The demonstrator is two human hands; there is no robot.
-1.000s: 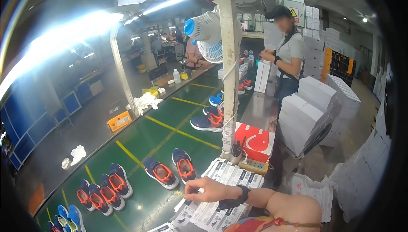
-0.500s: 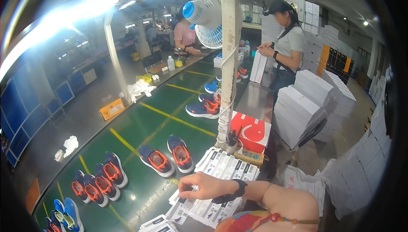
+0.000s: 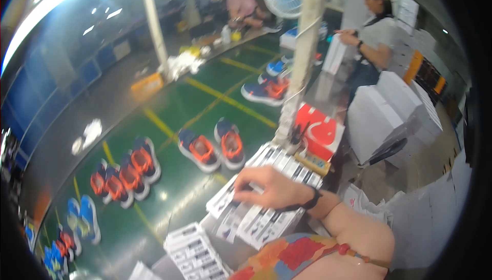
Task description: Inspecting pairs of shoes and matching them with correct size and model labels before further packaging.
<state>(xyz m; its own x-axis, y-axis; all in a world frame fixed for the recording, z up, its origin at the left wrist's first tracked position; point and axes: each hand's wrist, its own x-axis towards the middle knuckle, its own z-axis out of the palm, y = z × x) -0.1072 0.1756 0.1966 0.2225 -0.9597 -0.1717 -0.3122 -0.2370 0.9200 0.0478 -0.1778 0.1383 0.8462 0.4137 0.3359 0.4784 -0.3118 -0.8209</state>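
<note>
My right hand (image 3: 269, 188) reaches in from the lower right, a black band round its wrist. Its thumb and fingers curl to a pinch over a stack of white printed label sheets (image 3: 269, 226). Whether a sheet is between the fingertips is too blurred to tell. A second stack of label sheets (image 3: 197, 254) lies nearer to me. Just beyond the hand, a pair of navy sneakers with orange linings, a left one (image 3: 197, 149) and a right one (image 3: 230, 144), stands on the green belt (image 3: 169, 177). My left hand is out of view.
More navy and orange shoes (image 3: 125, 177) and blue shoes (image 3: 88, 218) stand leftward on the belt. A white post (image 3: 302, 59) rises beside a red and white box (image 3: 320, 131). At the right, a co-worker (image 3: 376, 34) holds a white box (image 3: 335, 54) near stacked white boxes (image 3: 376, 121).
The view has tilted downward, so things sit higher in it and more of the near label stack shows. My right hand stays over the labels, still pinched.
</note>
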